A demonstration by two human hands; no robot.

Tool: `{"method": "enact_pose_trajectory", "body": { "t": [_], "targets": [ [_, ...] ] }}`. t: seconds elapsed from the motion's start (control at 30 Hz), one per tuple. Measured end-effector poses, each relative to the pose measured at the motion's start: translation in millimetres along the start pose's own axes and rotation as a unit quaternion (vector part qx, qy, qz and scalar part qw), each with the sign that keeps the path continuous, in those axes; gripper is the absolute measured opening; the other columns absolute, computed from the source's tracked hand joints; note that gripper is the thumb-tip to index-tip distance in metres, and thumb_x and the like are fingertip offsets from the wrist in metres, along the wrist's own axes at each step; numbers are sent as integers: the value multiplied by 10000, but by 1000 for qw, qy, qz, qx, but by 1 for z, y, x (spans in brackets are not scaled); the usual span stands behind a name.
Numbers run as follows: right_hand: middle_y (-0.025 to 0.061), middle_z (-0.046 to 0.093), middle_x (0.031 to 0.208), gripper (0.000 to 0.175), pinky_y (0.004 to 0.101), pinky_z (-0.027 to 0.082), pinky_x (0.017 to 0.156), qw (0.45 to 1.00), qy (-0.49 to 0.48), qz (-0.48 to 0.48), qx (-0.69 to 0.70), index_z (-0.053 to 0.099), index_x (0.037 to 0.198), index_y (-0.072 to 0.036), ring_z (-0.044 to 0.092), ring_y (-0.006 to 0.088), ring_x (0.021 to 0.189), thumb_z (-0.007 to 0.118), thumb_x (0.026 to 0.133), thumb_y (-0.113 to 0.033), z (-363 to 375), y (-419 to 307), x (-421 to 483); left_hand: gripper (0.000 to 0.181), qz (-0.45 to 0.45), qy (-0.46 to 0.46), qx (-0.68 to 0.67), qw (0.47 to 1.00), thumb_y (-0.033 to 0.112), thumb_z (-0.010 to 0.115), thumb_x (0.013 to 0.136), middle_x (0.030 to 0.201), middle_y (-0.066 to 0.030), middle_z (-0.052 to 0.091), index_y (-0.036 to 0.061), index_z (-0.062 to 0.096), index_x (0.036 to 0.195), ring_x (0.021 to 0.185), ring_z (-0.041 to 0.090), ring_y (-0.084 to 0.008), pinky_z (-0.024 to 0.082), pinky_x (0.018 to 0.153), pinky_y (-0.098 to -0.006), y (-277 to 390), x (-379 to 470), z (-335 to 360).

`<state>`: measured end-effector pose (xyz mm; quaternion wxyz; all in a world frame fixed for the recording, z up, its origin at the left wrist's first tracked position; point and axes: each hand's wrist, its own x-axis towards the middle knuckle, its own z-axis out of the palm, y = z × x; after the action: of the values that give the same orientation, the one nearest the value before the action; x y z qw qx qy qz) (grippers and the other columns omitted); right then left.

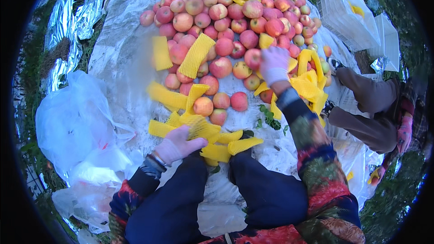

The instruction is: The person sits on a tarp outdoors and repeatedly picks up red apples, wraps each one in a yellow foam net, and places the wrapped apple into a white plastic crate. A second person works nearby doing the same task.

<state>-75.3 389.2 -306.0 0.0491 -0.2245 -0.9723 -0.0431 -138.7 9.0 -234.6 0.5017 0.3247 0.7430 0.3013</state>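
My left hand (177, 145), in a pale pink glove, is held low with thumb and fingers spread beside a heap of yellow foam fruit nets (217, 152). A mesh net (200, 128) lies just beyond its fingers. Over the right part of the apple pile, my right hand (275, 63), gloved alike, reaches down. A red apple (252, 59) touches its left side, but the fingertips are hidden, so a grip cannot be told. Yellow foam (266, 40) shows just above this hand. More nets (310, 83) lie to its right.
A large pile of apples (220, 12) covers the white ground sheet (125, 37). Clear plastic bags (78, 122) lie at left, near silver foil (67, 23). White plastic crates (349, 17) stand at upper right. Another person's legs (366, 125) and gloved hand (405, 134) are at right.
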Motion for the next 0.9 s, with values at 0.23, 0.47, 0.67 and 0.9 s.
{"method": "enact_pose_trajectory", "body": {
  "t": [0.23, 0.47, 0.67, 0.9],
  "targets": [
    [178, 624, 1098, 303, 435, 507, 872, 919, -58, 102, 377, 648, 1063, -107, 620, 331, 1044, 654, 847, -319, -29, -56, -37, 556, -31, 87, -100, 991, 270, 669, 875, 1143, -113, 645, -31, 510, 1315, 1040, 608, -203, 477, 909, -331, -20, -2, -22],
    [228, 443, 1346, 849, 485, 488, 945, 958, -156, 142, 196, 325, 1414, -115, 513, 422, 1201, 755, 745, -413, 65, -146, 8, 502, 17, 186, -130, 974, 227, 700, 873, 1137, -113, 650, -32, 544, 1275, 1016, 612, -198, 479, 901, -330, -20, 6, -14],
    [200, 415, 1378, 797, 492, 480, 956, 943, -109, 191, 251, 371, 1352, -160, 482, 401, 1232, 779, 709, -395, 68, -150, -3, 582, 20, 277, -49, 959, 442, 774, 793, 949, -208, 681, -28, 641, 1110, 892, 663, -358, 515, 777, -413, -18, 13, -1],
    [198, 372, 1400, 872, 473, 467, 994, 926, -111, 185, 311, 332, 1400, -148, 434, 390, 1286, 784, 686, -363, 82, -142, 3, 538, 37, 260, -31, 964, 192, 742, 852, 1189, -122, 643, -21, 528, 1297, 1080, 611, -207, 473, 937, -330, -10, 15, -5]
  ]
}}
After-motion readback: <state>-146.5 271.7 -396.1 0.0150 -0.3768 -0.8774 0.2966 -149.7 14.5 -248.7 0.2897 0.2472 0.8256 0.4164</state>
